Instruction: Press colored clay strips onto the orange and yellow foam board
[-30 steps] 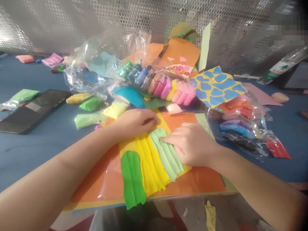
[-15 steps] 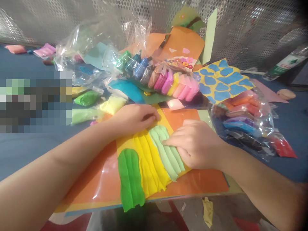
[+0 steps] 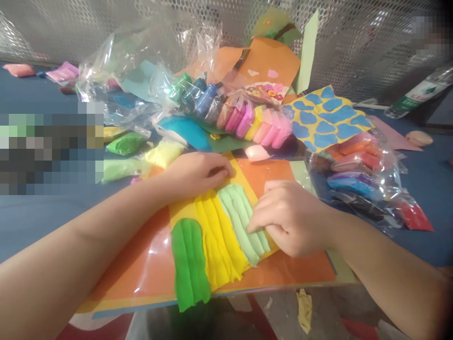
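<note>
A yellow sheet of paper [image 3: 180, 206] carries ridged clay pieces: a dark green one [image 3: 191, 264] overhanging the lower edge, a bright yellow one [image 3: 221, 241] in the middle, and a pale green one [image 3: 242, 219] on the right. My left hand [image 3: 200, 174] rests on the paper's upper part, its fingers loosely bent with a gap above the thumb, holding nothing. My right hand [image 3: 288, 215] is at the pale green clay's right side. Its index fingertip touches the grooved surface while the other fingers are curled in, with nothing visible in them.
Beneath the paper lies an orange, plastic-covered board [image 3: 141, 264]. Behind it are packs of coloured clay [image 3: 255, 123] and a yellow sheet with blue patches [image 3: 325, 127]. More clay packs [image 3: 361, 165] lie at right, near a plastic bottle [image 3: 419, 92]. A perforated metal panel [image 3: 339, 47] stands behind.
My right index finger has moved down along the pale green clay and bent more. My left hand stays in place on the paper.
</note>
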Demonstrator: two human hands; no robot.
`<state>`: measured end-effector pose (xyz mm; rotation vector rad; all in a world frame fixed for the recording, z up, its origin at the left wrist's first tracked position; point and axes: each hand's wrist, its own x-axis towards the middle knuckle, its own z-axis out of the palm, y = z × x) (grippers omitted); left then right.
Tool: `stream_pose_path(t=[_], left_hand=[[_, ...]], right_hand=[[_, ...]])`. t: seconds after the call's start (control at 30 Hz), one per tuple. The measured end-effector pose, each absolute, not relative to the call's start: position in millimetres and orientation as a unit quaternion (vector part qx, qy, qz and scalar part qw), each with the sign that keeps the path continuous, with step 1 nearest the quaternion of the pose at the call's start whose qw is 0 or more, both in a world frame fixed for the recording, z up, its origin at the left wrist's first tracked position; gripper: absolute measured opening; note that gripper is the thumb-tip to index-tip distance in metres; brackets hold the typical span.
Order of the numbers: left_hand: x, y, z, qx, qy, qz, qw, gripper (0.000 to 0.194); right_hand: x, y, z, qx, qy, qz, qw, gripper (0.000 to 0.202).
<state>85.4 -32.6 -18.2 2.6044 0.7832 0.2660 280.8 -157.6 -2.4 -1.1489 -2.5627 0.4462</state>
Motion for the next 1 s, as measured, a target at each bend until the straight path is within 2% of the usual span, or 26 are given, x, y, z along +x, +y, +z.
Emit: stream_pose_path(t=[0.1, 0.23, 0.57, 0.7, 0.9, 1.0], left_hand=[[86, -33, -17, 0.932, 0.285, 0.089, 0.207, 0.029], [86, -34, -14, 0.933, 0.283, 0.078, 0.208, 0.03], [80, -40, -7, 0.934, 0.293, 0.101, 0.179, 0.03], [80, -48, -2, 0.931, 0.28, 0.143, 0.183, 0.029], [81, -58, -3, 0.934, 0.206, 0.228, 0.18, 0.049], [87, -64, -4, 0.93, 0.22, 0.257, 0.143, 0.041]], right_hand=[[285, -154, 3, -0.421, -0.84, 0.24, 0.245, 0.037], [288, -145, 5, -0.515, -0.739, 0.248, 0.358, 0.038], [288, -128, -12, -0.487, -0.665, 0.374, 0.425, 0.038], [282, -125, -17, -0.458, -0.611, 0.459, 0.455, 0.027], [275, -128, -10, -0.469, -0.466, 0.518, 0.542, 0.029], [274, -132, -7, -0.447, -0.433, 0.56, 0.546, 0.029]])
